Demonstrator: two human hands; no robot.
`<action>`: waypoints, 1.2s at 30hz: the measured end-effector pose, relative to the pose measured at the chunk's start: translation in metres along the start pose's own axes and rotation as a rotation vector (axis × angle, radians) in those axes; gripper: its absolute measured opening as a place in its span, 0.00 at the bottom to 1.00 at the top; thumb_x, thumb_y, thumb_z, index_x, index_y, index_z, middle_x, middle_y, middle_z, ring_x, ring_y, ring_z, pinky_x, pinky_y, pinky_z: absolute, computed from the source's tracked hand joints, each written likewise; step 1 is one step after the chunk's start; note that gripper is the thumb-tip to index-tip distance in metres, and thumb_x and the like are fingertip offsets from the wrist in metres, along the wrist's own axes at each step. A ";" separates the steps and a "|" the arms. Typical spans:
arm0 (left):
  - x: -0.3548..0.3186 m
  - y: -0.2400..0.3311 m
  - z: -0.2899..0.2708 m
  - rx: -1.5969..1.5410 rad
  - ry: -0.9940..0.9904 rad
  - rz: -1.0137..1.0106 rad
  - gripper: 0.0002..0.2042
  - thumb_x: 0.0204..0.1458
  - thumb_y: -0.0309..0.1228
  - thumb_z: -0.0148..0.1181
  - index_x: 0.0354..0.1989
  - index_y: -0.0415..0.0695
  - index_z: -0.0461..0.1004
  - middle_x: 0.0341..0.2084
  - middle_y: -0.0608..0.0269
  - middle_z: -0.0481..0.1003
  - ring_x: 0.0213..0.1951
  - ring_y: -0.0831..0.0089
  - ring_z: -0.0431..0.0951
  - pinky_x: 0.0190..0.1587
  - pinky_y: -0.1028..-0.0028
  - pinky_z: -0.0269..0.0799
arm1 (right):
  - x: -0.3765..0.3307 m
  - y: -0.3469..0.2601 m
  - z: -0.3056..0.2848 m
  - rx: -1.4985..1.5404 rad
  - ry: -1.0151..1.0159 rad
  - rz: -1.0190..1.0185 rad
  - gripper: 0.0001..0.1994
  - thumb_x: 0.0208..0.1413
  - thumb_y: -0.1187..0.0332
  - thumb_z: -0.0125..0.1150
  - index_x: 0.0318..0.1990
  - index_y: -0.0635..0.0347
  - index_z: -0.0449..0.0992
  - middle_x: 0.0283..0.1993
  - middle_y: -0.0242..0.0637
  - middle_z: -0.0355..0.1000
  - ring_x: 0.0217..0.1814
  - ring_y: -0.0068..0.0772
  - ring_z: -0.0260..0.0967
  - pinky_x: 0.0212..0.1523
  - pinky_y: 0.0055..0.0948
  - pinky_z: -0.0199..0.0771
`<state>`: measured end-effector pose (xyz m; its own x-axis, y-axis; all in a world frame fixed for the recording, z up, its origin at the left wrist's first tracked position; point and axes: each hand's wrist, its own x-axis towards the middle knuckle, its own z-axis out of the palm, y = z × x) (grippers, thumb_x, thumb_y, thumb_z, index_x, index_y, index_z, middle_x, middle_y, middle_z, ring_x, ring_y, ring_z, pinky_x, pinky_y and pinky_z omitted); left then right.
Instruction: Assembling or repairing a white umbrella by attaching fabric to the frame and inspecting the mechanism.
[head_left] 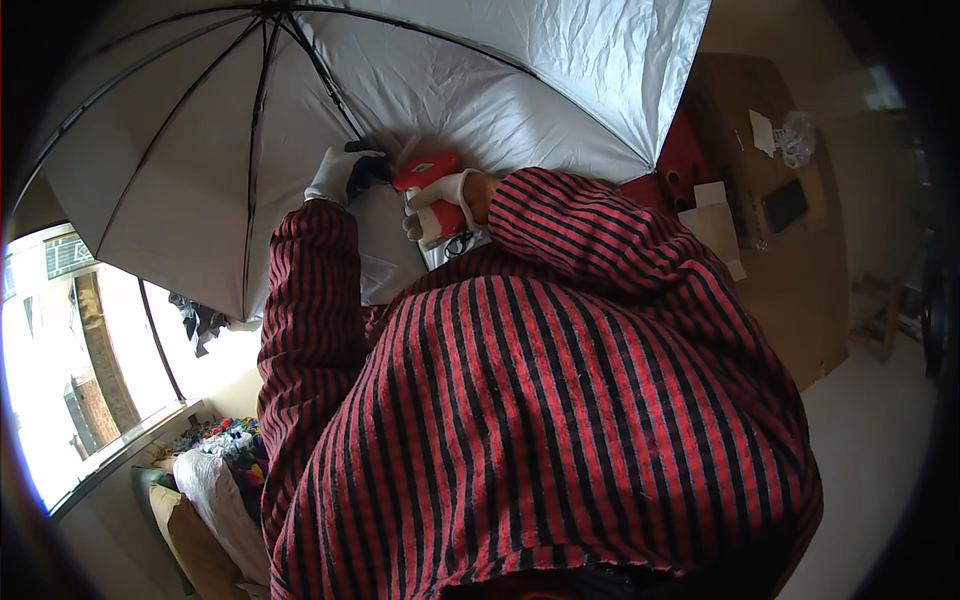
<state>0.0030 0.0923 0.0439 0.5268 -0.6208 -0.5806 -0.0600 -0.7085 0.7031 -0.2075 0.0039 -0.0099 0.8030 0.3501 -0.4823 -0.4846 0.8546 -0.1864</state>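
A large open umbrella (190, 150) with silver-grey fabric and dark ribs spreads before me, its inner side facing me. My left hand (345, 175), in a white glove with dark fingers, is closed at the fabric near the end of a rib; its fingertips are partly hidden. Just to its right, my gloved right hand (440, 208) wraps round a red handheld tool (427, 171) with a small white mark on top. The tool's exact kind is not clear. Below the right hand lies a pale, silvery flat object (438, 257) with a black cord (459, 244) on it.
On the right, a brown cardboard-covered surface (790, 290) holds a dark flat object (784, 205), crumpled clear plastic (797, 140) and an opened pale carton (712, 215). Bags (212, 490) and a colourful heap (225, 437) stand at lower left beside a bright window (75, 350).
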 end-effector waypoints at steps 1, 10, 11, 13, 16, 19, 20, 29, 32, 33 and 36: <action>0.001 -0.003 -0.002 0.016 0.017 -0.022 0.09 0.51 0.33 0.57 0.32 0.40 0.79 0.23 0.67 0.79 0.20 0.84 0.71 0.24 0.82 0.63 | 0.001 0.000 0.001 -0.007 0.007 0.013 0.11 0.54 0.72 0.60 0.43 0.67 0.69 0.38 0.49 0.75 0.40 0.47 0.76 0.39 0.49 0.78; -0.006 0.004 0.003 -0.006 0.056 0.061 0.12 0.46 0.36 0.63 0.27 0.38 0.80 0.17 0.63 0.77 0.14 0.79 0.70 0.16 0.77 0.60 | 0.009 0.000 -0.008 -0.002 -0.047 0.027 0.08 0.56 0.71 0.59 0.40 0.65 0.70 0.38 0.48 0.75 0.39 0.45 0.76 0.39 0.47 0.78; -0.007 0.005 0.004 -0.005 0.057 0.068 0.12 0.46 0.36 0.63 0.27 0.38 0.80 0.17 0.63 0.77 0.14 0.79 0.70 0.16 0.77 0.60 | 0.007 -0.001 -0.008 -0.006 -0.043 0.025 0.08 0.56 0.71 0.59 0.40 0.65 0.70 0.38 0.48 0.75 0.39 0.45 0.76 0.39 0.47 0.78; -0.008 0.008 0.006 -0.016 0.064 0.072 0.11 0.47 0.36 0.63 0.27 0.39 0.80 0.16 0.65 0.77 0.14 0.79 0.70 0.16 0.77 0.60 | 0.012 -0.001 -0.013 -0.008 -0.061 0.022 0.08 0.56 0.71 0.59 0.40 0.64 0.70 0.38 0.48 0.75 0.40 0.45 0.76 0.39 0.47 0.78; -0.010 0.010 0.007 -0.007 0.063 0.045 0.10 0.47 0.36 0.63 0.27 0.40 0.81 0.16 0.66 0.77 0.14 0.80 0.70 0.16 0.77 0.60 | 0.010 0.001 -0.009 0.001 -0.073 0.025 0.09 0.55 0.71 0.59 0.41 0.65 0.70 0.39 0.48 0.75 0.42 0.45 0.75 0.40 0.47 0.78; -0.008 0.001 0.004 -0.017 0.039 0.121 0.10 0.47 0.36 0.63 0.28 0.40 0.81 0.16 0.66 0.77 0.14 0.80 0.70 0.16 0.77 0.60 | 0.008 0.000 0.003 -0.018 0.024 0.010 0.08 0.53 0.70 0.62 0.37 0.62 0.71 0.32 0.43 0.74 0.33 0.40 0.75 0.32 0.42 0.77; -0.009 0.005 0.006 -0.016 0.035 0.123 0.10 0.47 0.36 0.63 0.28 0.40 0.81 0.16 0.66 0.77 0.14 0.80 0.70 0.16 0.77 0.60 | 0.012 0.001 0.004 -0.047 0.102 -0.013 0.07 0.51 0.70 0.63 0.34 0.60 0.71 0.28 0.40 0.72 0.27 0.38 0.72 0.28 0.39 0.74; -0.007 0.014 0.012 0.023 0.087 0.022 0.10 0.47 0.35 0.63 0.26 0.39 0.79 0.16 0.63 0.76 0.13 0.77 0.69 0.14 0.77 0.60 | 0.005 0.001 0.011 -0.013 0.120 -0.016 0.08 0.50 0.70 0.63 0.33 0.61 0.70 0.26 0.41 0.71 0.24 0.39 0.71 0.25 0.40 0.73; -0.012 0.018 0.012 0.053 0.118 0.013 0.10 0.48 0.34 0.62 0.27 0.39 0.79 0.16 0.63 0.76 0.12 0.77 0.69 0.13 0.76 0.60 | 0.004 0.003 0.017 -0.002 0.138 0.012 0.11 0.52 0.68 0.63 0.38 0.62 0.70 0.32 0.44 0.74 0.30 0.43 0.75 0.29 0.42 0.77; -0.012 0.014 0.011 0.027 0.123 0.018 0.09 0.48 0.34 0.62 0.27 0.39 0.79 0.16 0.63 0.76 0.12 0.77 0.69 0.13 0.77 0.60 | 0.007 0.002 0.016 -0.018 0.139 0.025 0.12 0.53 0.67 0.62 0.41 0.63 0.69 0.35 0.46 0.75 0.33 0.45 0.76 0.32 0.44 0.78; -0.017 0.019 0.017 0.006 0.126 0.027 0.09 0.48 0.33 0.62 0.27 0.40 0.78 0.15 0.63 0.76 0.12 0.78 0.69 0.13 0.78 0.59 | 0.005 -0.001 0.015 -0.124 0.213 -0.034 0.13 0.55 0.66 0.60 0.44 0.63 0.69 0.35 0.47 0.75 0.34 0.45 0.76 0.31 0.44 0.78</action>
<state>-0.0213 0.0835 0.0602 0.6272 -0.5928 -0.5051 -0.0805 -0.6944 0.7150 -0.1980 0.0106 0.0011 0.7349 0.2218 -0.6409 -0.5076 0.8066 -0.3029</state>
